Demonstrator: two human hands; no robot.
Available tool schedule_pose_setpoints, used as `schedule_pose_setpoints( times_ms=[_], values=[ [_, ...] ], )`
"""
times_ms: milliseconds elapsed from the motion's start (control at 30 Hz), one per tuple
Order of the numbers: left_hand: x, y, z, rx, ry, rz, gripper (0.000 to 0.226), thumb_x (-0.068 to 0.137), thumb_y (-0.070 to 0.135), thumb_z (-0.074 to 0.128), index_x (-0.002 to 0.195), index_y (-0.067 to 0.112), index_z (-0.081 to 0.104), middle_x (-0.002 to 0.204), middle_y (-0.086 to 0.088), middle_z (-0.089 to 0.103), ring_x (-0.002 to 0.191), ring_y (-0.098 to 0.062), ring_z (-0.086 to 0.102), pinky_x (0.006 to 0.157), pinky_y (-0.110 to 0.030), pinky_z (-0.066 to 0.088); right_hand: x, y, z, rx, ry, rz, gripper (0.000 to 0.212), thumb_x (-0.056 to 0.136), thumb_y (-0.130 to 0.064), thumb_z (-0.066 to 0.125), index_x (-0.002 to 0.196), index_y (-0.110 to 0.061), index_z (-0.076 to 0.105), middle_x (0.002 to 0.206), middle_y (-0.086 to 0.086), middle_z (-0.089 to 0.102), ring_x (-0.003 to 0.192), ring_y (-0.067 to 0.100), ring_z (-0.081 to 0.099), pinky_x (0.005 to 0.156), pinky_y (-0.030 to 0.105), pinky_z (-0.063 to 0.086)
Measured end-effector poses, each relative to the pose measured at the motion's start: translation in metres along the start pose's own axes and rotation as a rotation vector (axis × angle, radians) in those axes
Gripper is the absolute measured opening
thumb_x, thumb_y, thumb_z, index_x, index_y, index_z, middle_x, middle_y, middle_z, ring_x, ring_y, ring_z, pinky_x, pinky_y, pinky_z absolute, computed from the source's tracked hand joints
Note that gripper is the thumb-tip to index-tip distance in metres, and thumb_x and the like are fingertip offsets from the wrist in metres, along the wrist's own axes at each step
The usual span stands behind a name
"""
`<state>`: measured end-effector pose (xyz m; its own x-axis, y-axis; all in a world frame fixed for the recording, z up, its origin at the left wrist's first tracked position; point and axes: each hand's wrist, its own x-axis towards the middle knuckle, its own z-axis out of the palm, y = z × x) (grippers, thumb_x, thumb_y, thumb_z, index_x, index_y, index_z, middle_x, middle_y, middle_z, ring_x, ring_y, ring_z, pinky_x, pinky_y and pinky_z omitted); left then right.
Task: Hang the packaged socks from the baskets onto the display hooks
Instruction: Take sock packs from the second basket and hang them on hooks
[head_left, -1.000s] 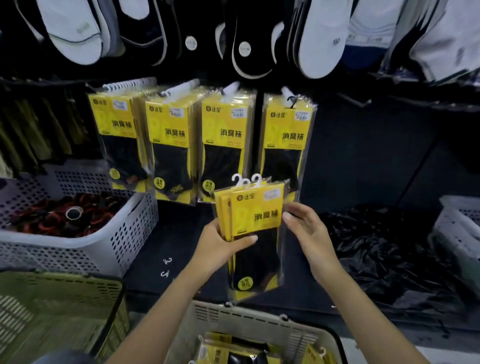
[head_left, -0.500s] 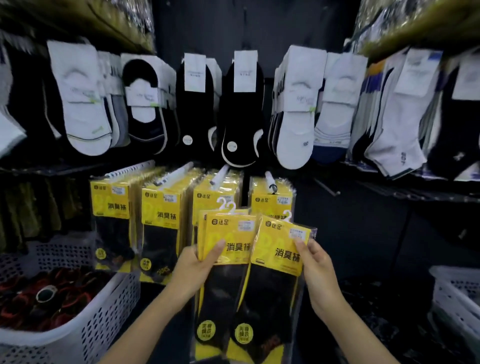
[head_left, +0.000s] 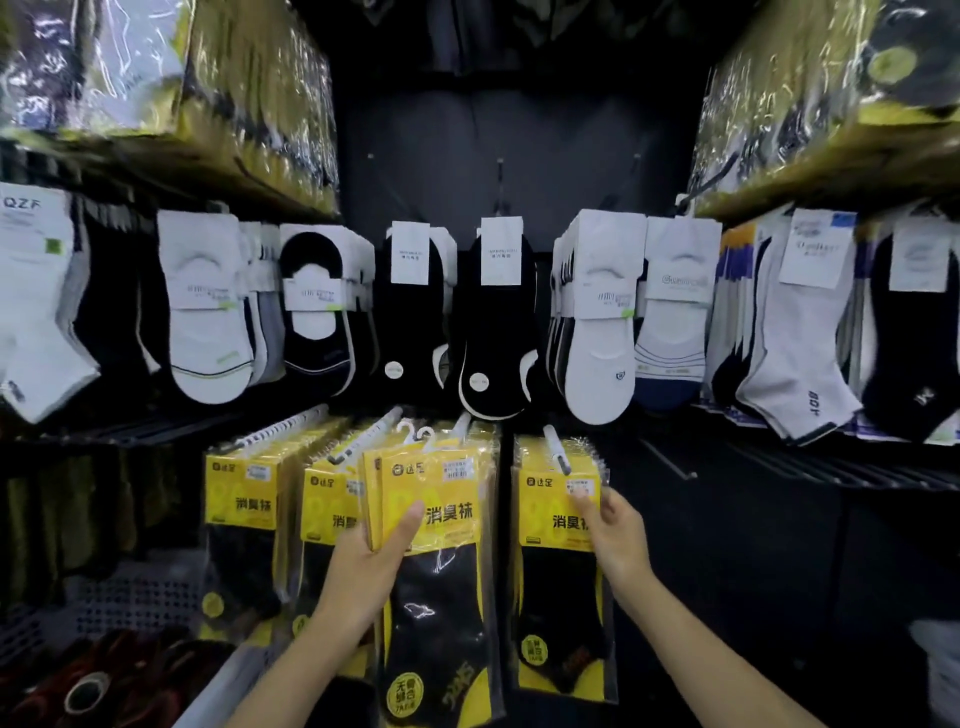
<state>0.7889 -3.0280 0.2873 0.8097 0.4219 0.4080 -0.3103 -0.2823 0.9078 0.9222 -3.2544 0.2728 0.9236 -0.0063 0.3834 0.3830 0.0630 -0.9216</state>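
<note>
Open room lies right of the rightmost pack (head_left: 550, 582), pinched by my right hand (head_left: 615, 535), around a bare hook (head_left: 670, 460). To its left, three loaded hooks (head_left: 280, 428) stand tight together. The stack (head_left: 441, 545) in my left hand (head_left: 363, 566) fronts the third. Hanging socks (head_left: 498, 332) crowd overhead. A white basket (head_left: 135, 597) closes the near left.

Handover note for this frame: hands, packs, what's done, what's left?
Left hand: grips a stack of sock packs, hangers free, held up in front of the row.
Right hand: pinches the front pack at the right hook. It looks threaded on, but that is not certain.
Done: hung packs fill the hooks further left.
Left: check the front pack and let go, then hang the stack. The supply basket is out of view.
</note>
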Motion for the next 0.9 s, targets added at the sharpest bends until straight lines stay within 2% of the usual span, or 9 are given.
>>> schedule_pose_setpoints(
  times_ms=[67, 200, 333, 367, 433, 500, 667, 800, 900],
  values=[
    [-0.002, -0.002, 0.002, 0.001, 0.005, -0.021, 0.037, 0.074, 0.057, 0.059, 0.056, 0.026, 0.054, 0.053, 0.007, 0.047, 0.046, -0.004, 0.044, 0.046, -0.009, 0.038, 0.005, 0.005, 0.002, -0.078, 0.088, 0.007, 0.004, 0.086, -0.027, 0.068, 0.085, -0.024, 0.067, 0.084, -0.003, 0.074, 0.078, 0.009, 0.070, 0.065, 0.021, 0.052],
    [-0.007, -0.006, 0.008, -0.019, -0.010, -0.051, 0.038, 0.079, 0.051, 0.062, 0.053, 0.025, 0.053, 0.050, 0.006, 0.042, 0.047, -0.005, 0.043, 0.047, -0.012, 0.034, 0.011, 0.006, 0.006, -0.278, 0.284, 0.032, 0.025, 0.080, -0.038, 0.073, 0.090, -0.018, 0.061, 0.083, -0.008, 0.064, 0.081, 0.014, 0.063, 0.058, 0.020, 0.043],
    [-0.013, -0.009, 0.014, -0.019, -0.030, -0.078, 0.047, 0.086, 0.036, 0.063, 0.041, 0.024, 0.058, 0.034, 0.013, 0.044, 0.034, 0.004, 0.044, 0.039, -0.005, 0.032, 0.001, 0.009, 0.002, -0.347, 0.356, 0.076, 0.045, 0.079, -0.026, 0.075, 0.113, -0.010, 0.050, 0.112, 0.005, 0.051, 0.090, 0.018, 0.056, 0.064, 0.026, 0.044],
    [-0.014, -0.011, 0.016, -0.026, -0.034, -0.087, 0.041, 0.086, 0.036, 0.063, 0.047, 0.025, 0.066, 0.034, 0.013, 0.046, 0.035, 0.005, 0.046, 0.040, -0.005, 0.033, -0.004, 0.009, 0.000, -0.343, 0.362, 0.080, 0.047, 0.080, -0.025, 0.075, 0.115, -0.008, 0.050, 0.116, 0.007, 0.048, 0.090, 0.017, 0.055, 0.064, 0.025, 0.043],
    [-0.018, -0.010, 0.021, -0.050, -0.048, -0.122, 0.021, 0.085, 0.039, 0.063, 0.075, 0.024, 0.073, 0.045, 0.010, 0.060, 0.047, 0.006, 0.057, 0.047, -0.004, 0.040, -0.018, 0.008, 0.000, -0.269, 0.318, 0.060, 0.040, 0.083, -0.025, 0.072, 0.113, -0.009, 0.051, 0.115, 0.007, 0.051, 0.085, 0.012, 0.054, 0.063, 0.019, 0.042],
    [-0.022, -0.010, 0.028, -0.086, -0.050, -0.153, 0.014, 0.084, 0.041, 0.064, 0.085, 0.028, 0.071, 0.058, 0.007, 0.068, 0.058, 0.008, 0.063, 0.051, -0.003, 0.043, -0.036, 0.001, 0.003, -0.141, 0.187, 0.068, 0.026, 0.087, -0.030, 0.065, 0.106, -0.015, 0.055, 0.109, 0.004, 0.058, 0.088, 0.011, 0.058, 0.068, 0.017, 0.044],
    [-0.031, -0.002, 0.056, -0.128, -0.059, -0.258, 0.021, 0.073, 0.047, 0.073, 0.079, 0.027, 0.070, 0.077, 0.010, 0.074, 0.076, -0.005, 0.068, 0.064, -0.019, 0.048, -0.071, -0.024, 0.012, 0.035, -0.185, 0.092, 0.028, 0.084, -0.040, 0.061, 0.104, -0.021, 0.063, 0.102, 0.000, 0.069, 0.095, 0.013, 0.067, 0.081, 0.023, 0.054],
    [-0.036, 0.002, 0.072, -0.148, -0.127, -0.232, 0.028, 0.067, 0.053, 0.072, 0.080, 0.028, 0.071, 0.074, 0.014, 0.074, 0.070, 0.001, 0.069, 0.061, -0.015, 0.048, -0.079, -0.029, 0.005, 0.144, -0.215, 0.103, 0.019, 0.085, -0.024, 0.066, 0.103, -0.019, 0.068, 0.102, -0.003, 0.074, 0.094, 0.009, 0.069, 0.073, 0.019, 0.055],
    [-0.033, 0.002, 0.070, -0.124, -0.146, -0.244, 0.036, 0.080, 0.058, 0.055, 0.074, 0.024, 0.068, 0.058, 0.010, 0.068, 0.056, -0.004, 0.065, 0.053, -0.010, 0.043, -0.077, -0.028, -0.006, 0.198, -0.149, 0.160, 0.017, 0.088, -0.020, 0.063, 0.104, -0.017, 0.067, 0.098, -0.001, 0.075, 0.091, 0.014, 0.071, 0.071, 0.022, 0.056]
  ],
)
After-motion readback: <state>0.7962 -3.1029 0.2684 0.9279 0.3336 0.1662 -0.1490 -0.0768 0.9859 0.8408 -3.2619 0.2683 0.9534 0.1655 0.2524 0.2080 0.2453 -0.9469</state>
